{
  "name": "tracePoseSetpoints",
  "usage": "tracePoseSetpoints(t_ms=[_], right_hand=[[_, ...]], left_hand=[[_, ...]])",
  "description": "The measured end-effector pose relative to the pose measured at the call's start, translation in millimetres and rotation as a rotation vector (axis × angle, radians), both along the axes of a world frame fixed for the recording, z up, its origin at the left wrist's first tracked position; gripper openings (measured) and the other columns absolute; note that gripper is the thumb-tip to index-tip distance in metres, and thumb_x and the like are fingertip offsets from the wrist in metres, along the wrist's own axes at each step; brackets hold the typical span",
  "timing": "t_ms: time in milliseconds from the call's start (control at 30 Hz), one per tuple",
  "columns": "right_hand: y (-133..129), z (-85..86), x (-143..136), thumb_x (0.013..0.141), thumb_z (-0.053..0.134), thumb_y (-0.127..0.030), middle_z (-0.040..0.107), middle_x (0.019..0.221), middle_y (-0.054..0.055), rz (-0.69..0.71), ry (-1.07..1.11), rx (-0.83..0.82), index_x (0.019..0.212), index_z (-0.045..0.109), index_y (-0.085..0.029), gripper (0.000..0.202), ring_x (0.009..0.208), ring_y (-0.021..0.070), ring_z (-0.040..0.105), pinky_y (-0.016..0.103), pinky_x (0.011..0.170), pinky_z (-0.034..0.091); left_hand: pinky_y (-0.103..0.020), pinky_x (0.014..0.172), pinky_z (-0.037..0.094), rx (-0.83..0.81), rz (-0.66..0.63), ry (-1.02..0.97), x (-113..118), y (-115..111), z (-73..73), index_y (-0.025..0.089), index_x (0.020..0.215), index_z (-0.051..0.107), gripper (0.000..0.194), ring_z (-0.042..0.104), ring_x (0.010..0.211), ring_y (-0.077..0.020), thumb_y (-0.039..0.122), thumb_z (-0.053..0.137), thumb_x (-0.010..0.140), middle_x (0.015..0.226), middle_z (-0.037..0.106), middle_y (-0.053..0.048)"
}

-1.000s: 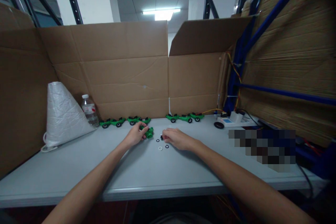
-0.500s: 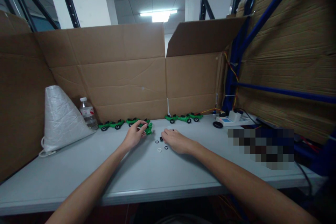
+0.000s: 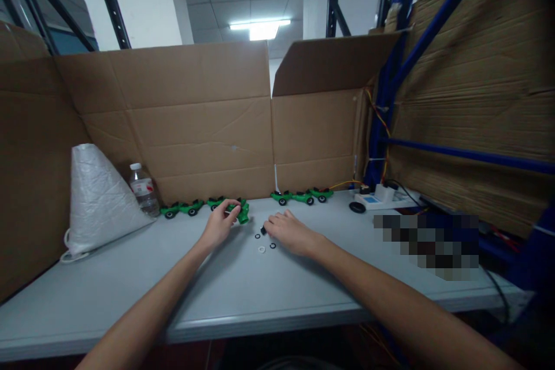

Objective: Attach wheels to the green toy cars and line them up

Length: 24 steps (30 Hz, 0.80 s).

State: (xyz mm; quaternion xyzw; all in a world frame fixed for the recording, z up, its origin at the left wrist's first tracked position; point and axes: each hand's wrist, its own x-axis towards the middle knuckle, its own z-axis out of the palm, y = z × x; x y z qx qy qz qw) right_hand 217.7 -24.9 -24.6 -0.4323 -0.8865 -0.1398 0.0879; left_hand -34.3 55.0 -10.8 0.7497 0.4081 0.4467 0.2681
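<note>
White ring (image 3: 262, 252) and black rings (image 3: 273, 248) nearest; green part (image 3: 243, 215) held beyond.
Rings lie loose on the counter (image 3: 243, 292), presumably for easy reach; the right hand's (image 3: 285, 230) curled fingertips meet a black piece (image 3: 263, 231), grip uncertain; the left hand (image 3: 219, 222) pinches the green part, its near end left exposed; cars (image 3: 302, 198) line the cardboard (image 3: 208, 139), likely out of the way.

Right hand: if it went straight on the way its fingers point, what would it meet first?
Past the small black part at its fingertips, the right hand would likely meet the green piece in the left hand first, though depth is hard to judge.
</note>
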Motion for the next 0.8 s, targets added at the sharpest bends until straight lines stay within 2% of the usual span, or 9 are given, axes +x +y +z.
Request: tracePoseSetpoints(t_ms=[233, 400, 500, 633, 800], right_hand=[[-6.2, 3.7, -2.5, 0.102, 0.048, -0.005, 0.067, 0.115, 0.015, -0.001, 0.012, 0.008, 0.115, 0.061, -0.014, 0.02, 0.105, 0.0264, 0.062, 0.037, 0.089, 0.034], [-5.5, 5.8, -0.1, 0.103, 0.05, -0.008, 0.069, 0.111, 0.013, 0.025, 0.044, -0.007, 0.11, 0.064, -0.015, 0.017, 0.104, 0.0256, 0.062, 0.036, 0.088, 0.033], [-2.6, 2.4, -0.2, 0.102, 0.052, -0.01, 0.07, 0.108, 0.014, -0.008, 0.05, 0.006, 0.107, 0.066, -0.015, 0.016, 0.104, 0.027, 0.062, 0.038, 0.09, 0.032], [-2.7, 0.1, -2.5, 0.1, 0.051, -0.007, 0.07, 0.108, 0.015, -0.038, 0.016, 0.032, 0.108, 0.066, -0.014, 0.018, 0.104, 0.0285, 0.062, 0.04, 0.092, 0.033], [-5.0, 0.2, -4.9, 0.101, 0.048, -0.008, 0.071, 0.109, 0.016, -0.049, 0.005, 0.052, 0.11, 0.065, -0.013, 0.021, 0.103, 0.0291, 0.063, 0.042, 0.093, 0.034]], left_hand=[[-0.026, 0.059, 0.051, -0.049, -0.003, -0.068, 2.8, -4.7, 0.6, 0.018, 0.111, 0.067, 0.049, 0.064, 0.066, -0.0162, 0.059, 0.07, 0.085, 0.08, 0.067, -0.002], [-0.023, 0.059, 0.053, -0.238, -0.052, -0.252, 4.1, -8.1, 3.8, 0.017, 0.117, 0.064, 0.058, 0.065, 0.068, -0.0139, 0.059, 0.077, 0.081, 0.084, 0.065, -0.002], [-0.022, 0.058, 0.053, -0.32, -0.053, -0.322, 3.9, -8.4, 4.2, 0.017, 0.117, 0.064, 0.058, 0.066, 0.067, -0.0125, 0.058, 0.08, 0.08, 0.087, 0.066, -0.003], [-0.021, 0.053, 0.05, -0.346, -0.019, -0.324, 5.0, -6.0, -0.8, 0.016, 0.115, 0.063, 0.057, 0.064, 0.059, -0.0114, 0.057, 0.081, 0.08, 0.079, 0.065, -0.001], [-0.022, 0.054, 0.05, -0.355, -0.037, -0.306, 6.1, -4.9, -4.6, 0.016, 0.116, 0.062, 0.057, 0.064, 0.058, -0.0115, 0.058, 0.079, 0.082, 0.074, 0.064, 0.001]])
